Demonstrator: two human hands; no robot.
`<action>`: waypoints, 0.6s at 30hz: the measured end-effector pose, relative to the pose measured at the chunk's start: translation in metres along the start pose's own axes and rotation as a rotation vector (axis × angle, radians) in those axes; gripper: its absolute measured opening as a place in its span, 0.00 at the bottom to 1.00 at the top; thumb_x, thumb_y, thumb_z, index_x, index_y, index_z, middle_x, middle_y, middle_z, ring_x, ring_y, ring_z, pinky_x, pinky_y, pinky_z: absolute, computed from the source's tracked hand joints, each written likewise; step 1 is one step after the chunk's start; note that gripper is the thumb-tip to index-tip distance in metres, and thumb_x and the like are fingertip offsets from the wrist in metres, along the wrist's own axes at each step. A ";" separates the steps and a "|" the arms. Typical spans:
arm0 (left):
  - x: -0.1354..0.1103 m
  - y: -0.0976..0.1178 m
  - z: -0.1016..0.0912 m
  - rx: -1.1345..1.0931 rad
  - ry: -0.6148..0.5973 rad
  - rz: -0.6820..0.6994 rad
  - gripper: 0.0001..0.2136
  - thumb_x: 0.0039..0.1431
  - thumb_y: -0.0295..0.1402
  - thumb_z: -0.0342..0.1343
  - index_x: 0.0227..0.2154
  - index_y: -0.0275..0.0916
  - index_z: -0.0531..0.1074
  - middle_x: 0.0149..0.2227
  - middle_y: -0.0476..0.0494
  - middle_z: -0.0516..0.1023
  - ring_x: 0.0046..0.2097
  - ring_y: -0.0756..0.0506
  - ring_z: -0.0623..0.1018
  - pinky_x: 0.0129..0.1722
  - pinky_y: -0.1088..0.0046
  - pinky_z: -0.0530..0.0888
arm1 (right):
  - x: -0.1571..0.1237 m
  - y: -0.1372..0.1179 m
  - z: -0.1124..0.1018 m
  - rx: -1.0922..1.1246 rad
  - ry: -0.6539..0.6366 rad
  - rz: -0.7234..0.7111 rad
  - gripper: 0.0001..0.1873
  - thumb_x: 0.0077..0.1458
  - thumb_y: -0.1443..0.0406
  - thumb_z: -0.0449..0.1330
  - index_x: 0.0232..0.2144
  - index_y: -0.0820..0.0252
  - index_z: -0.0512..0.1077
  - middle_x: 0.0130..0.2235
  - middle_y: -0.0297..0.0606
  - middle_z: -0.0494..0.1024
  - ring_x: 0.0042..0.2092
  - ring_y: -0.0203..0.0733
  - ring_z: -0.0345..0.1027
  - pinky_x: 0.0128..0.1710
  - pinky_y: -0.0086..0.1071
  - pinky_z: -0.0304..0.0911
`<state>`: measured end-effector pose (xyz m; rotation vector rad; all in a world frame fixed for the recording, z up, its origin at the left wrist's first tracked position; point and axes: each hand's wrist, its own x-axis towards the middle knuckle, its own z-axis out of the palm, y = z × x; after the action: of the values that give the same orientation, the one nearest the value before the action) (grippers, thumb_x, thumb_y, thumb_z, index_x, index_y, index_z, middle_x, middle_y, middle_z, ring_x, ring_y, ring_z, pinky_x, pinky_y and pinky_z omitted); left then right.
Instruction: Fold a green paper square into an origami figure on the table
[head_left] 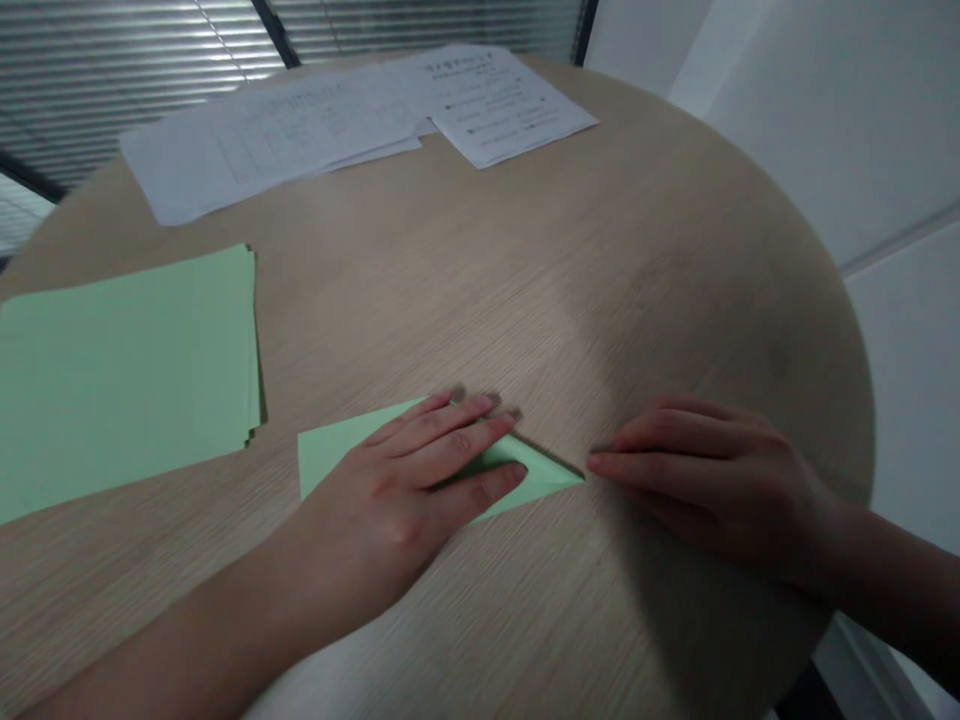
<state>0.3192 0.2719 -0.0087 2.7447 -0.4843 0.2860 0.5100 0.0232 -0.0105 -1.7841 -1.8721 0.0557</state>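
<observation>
A folded light-green paper (pixel 330 455) lies on the round wooden table (pixel 570 260), narrowing to a point at its right end. My left hand (pixel 409 480) lies flat on it with fingers stretched out, pressing it down. My right hand (pixel 705 480) rests on the table just right of the paper's tip, fingers extended together, fingertips touching the point. Neither hand grips anything.
A stack of green sheets (pixel 124 375) lies at the left. Several white printed sheets (pixel 352 120) lie at the far side near window blinds (pixel 135 60). The table's curved edge runs along the right, with a white wall (pixel 862 100) beyond.
</observation>
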 end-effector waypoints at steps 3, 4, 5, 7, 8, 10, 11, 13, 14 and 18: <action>0.000 0.000 0.000 -0.045 0.005 -0.017 0.17 0.71 0.27 0.52 0.58 0.47 0.76 0.67 0.42 0.72 0.69 0.39 0.69 0.69 0.47 0.68 | -0.001 -0.001 -0.001 0.021 0.022 0.010 0.12 0.66 0.71 0.59 0.49 0.54 0.76 0.39 0.37 0.81 0.37 0.41 0.75 0.35 0.35 0.71; 0.000 0.000 0.000 -0.057 0.005 -0.025 0.17 0.71 0.27 0.53 0.58 0.48 0.76 0.66 0.43 0.72 0.69 0.39 0.69 0.69 0.47 0.68 | -0.001 -0.001 -0.001 0.026 0.013 0.000 0.11 0.66 0.71 0.59 0.48 0.55 0.76 0.39 0.38 0.81 0.36 0.41 0.74 0.34 0.35 0.71; -0.001 0.000 0.000 -0.067 0.007 -0.031 0.18 0.70 0.27 0.53 0.58 0.48 0.76 0.66 0.44 0.72 0.69 0.39 0.69 0.69 0.48 0.67 | -0.001 -0.001 -0.001 0.027 -0.001 -0.014 0.10 0.66 0.71 0.59 0.48 0.57 0.76 0.39 0.38 0.81 0.36 0.40 0.74 0.34 0.35 0.71; -0.001 -0.001 0.000 -0.072 0.008 -0.040 0.17 0.70 0.27 0.54 0.58 0.49 0.76 0.66 0.45 0.72 0.69 0.39 0.69 0.70 0.49 0.66 | -0.002 -0.001 -0.002 0.027 -0.035 -0.034 0.09 0.66 0.70 0.60 0.48 0.58 0.76 0.39 0.38 0.81 0.36 0.40 0.74 0.33 0.35 0.71; -0.002 -0.001 0.000 -0.069 0.006 -0.045 0.17 0.71 0.28 0.53 0.58 0.49 0.76 0.67 0.46 0.72 0.69 0.39 0.69 0.70 0.49 0.66 | -0.002 -0.001 -0.002 0.027 -0.051 -0.042 0.09 0.66 0.70 0.60 0.48 0.58 0.76 0.38 0.38 0.81 0.36 0.40 0.73 0.33 0.35 0.71; -0.002 0.000 0.000 -0.058 0.003 -0.053 0.17 0.71 0.28 0.53 0.58 0.51 0.75 0.67 0.47 0.72 0.69 0.39 0.69 0.71 0.48 0.65 | -0.003 -0.002 -0.003 0.028 -0.076 -0.056 0.11 0.67 0.70 0.60 0.50 0.56 0.75 0.39 0.37 0.81 0.36 0.40 0.74 0.33 0.36 0.71; -0.003 0.000 0.000 -0.054 0.004 -0.057 0.17 0.71 0.28 0.53 0.58 0.51 0.75 0.67 0.48 0.71 0.69 0.39 0.69 0.70 0.47 0.65 | -0.003 -0.002 -0.004 0.026 -0.085 -0.063 0.12 0.67 0.70 0.59 0.51 0.55 0.75 0.39 0.36 0.81 0.36 0.41 0.74 0.33 0.36 0.71; -0.003 0.001 0.000 -0.051 0.009 -0.061 0.17 0.71 0.28 0.54 0.58 0.52 0.75 0.67 0.48 0.72 0.69 0.39 0.70 0.70 0.46 0.66 | -0.002 -0.003 -0.004 0.015 -0.088 -0.068 0.14 0.68 0.70 0.57 0.53 0.54 0.74 0.39 0.36 0.80 0.36 0.41 0.75 0.32 0.35 0.70; -0.003 0.001 0.000 -0.052 0.013 -0.061 0.18 0.70 0.28 0.54 0.58 0.52 0.75 0.66 0.47 0.72 0.68 0.38 0.70 0.70 0.45 0.66 | -0.001 -0.004 -0.003 0.008 -0.083 -0.065 0.15 0.69 0.70 0.56 0.54 0.54 0.74 0.39 0.36 0.80 0.36 0.40 0.75 0.31 0.35 0.69; -0.001 0.003 0.000 -0.063 0.020 -0.064 0.18 0.69 0.28 0.54 0.57 0.53 0.76 0.64 0.47 0.74 0.66 0.39 0.72 0.70 0.46 0.67 | 0.006 -0.005 0.000 0.023 -0.079 -0.021 0.13 0.70 0.69 0.55 0.52 0.53 0.75 0.40 0.36 0.81 0.35 0.40 0.75 0.29 0.34 0.68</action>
<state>0.3173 0.2697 -0.0079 2.6874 -0.3926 0.2773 0.5052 0.0279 -0.0064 -1.7696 -1.9374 0.1410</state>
